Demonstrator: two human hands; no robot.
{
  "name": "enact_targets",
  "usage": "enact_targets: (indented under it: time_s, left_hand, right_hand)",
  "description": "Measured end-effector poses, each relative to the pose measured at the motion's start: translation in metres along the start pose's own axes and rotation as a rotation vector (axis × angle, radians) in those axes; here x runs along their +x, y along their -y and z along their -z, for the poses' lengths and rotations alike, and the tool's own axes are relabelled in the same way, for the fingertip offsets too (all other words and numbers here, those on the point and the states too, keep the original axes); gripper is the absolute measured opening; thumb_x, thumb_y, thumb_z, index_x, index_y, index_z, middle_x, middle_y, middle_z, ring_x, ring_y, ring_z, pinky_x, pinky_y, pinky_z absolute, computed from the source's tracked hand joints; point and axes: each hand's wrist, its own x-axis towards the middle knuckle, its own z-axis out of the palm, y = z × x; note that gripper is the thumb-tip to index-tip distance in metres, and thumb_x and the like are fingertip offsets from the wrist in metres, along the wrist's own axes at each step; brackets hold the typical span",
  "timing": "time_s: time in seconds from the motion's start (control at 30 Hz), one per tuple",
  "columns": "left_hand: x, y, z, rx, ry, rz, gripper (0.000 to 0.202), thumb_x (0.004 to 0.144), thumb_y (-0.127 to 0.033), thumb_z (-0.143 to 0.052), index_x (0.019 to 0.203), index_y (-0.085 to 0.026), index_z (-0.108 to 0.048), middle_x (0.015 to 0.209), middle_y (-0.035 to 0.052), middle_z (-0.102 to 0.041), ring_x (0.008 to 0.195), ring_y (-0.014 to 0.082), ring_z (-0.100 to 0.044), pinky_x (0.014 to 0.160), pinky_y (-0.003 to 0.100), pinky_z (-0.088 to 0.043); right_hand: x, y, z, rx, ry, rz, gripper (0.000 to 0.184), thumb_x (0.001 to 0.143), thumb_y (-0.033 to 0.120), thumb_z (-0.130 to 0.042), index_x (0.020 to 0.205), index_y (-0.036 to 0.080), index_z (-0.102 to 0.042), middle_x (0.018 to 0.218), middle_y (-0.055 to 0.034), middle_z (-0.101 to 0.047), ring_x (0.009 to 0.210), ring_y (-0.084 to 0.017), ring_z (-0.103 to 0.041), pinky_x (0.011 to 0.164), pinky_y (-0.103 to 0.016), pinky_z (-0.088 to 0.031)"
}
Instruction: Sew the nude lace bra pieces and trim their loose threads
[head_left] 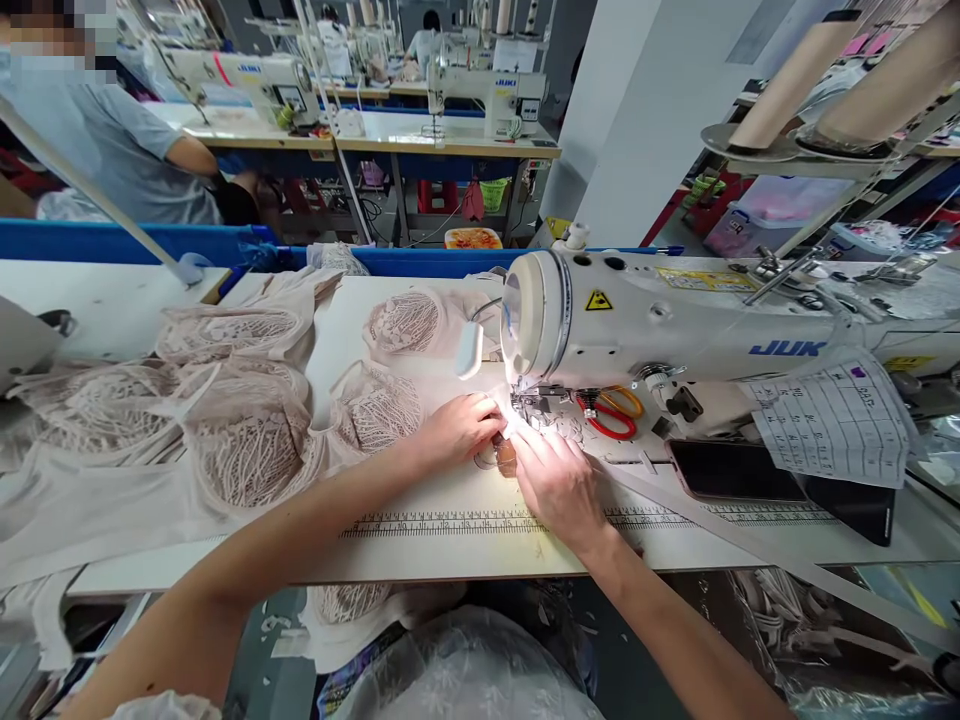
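Observation:
A JUKI sewing machine (645, 310) stands in the middle, its lit presser foot (529, 398) directly above my fingers. A pale pink lace bra (379, 405) lies on the white table left of the needle, its edge reaching the foot. My left hand (466, 428) pinches the bra's edge just left of the foot. Right in front of the foot, my right hand (559, 485) has its fingers together on the same fabric; its fingertips are partly hidden. From the lower right a long pale elastic strip (697, 520) runs up to my right hand.
More lace bras (247, 430) are heaped on the left. Red and orange-handled scissors (611, 412), a phone (735, 470) and a handwritten paper sheet (832, 425) sit under the machine arm. A printed ruler (442, 523) borders the front edge. Another person (142, 150) sits at the back left.

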Motion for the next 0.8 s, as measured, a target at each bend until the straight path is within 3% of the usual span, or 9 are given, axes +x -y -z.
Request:
enact_targets:
  time_s: [0.17,0.47,0.8]
  left_hand:
    - [-0.0016,0.0016,0.0013,-0.042,0.025,0.025,0.035,0.104,-0.021,-0.036,0.106,-0.014,-0.07,0.102,0.01,-0.068,0.089,0.0199,-0.058,0.075,0.03,-0.047]
    - [0.0018,-0.0001,0.0042,-0.053,0.072,0.064,0.037,0.103,-0.021,-0.035,0.104,-0.013,-0.071,0.103,0.0101,-0.068,0.09,0.0207,-0.059,0.075,0.032,-0.048]
    - [0.0021,-0.0008,0.0045,-0.117,0.039,0.079,0.034,0.101,-0.019,-0.036,0.103,-0.012,-0.069,0.105,0.0111,-0.067,0.089,0.0205,-0.057,0.075,0.031,-0.047]
  right_hand:
    - [-0.0025,-0.0017,-0.0015,0.032,-0.006,0.0,0.033,0.091,0.009,-0.05,0.12,0.011,-0.067,0.121,-0.009,-0.07,0.092,-0.026,-0.056,0.079,-0.039,-0.043]
    - [-0.0002,-0.0005,-0.0002,0.047,-0.021,-0.006,0.036,0.089,0.008,-0.05,0.12,0.013,-0.067,0.116,-0.012,-0.071,0.094,-0.028,-0.057,0.077,-0.041,-0.045]
    - [-0.0016,-0.0014,-0.0021,0.039,-0.036,0.004,0.034,0.089,0.008,-0.05,0.12,0.01,-0.066,0.115,-0.0114,-0.071,0.091,-0.028,-0.055,0.076,-0.041,-0.044]
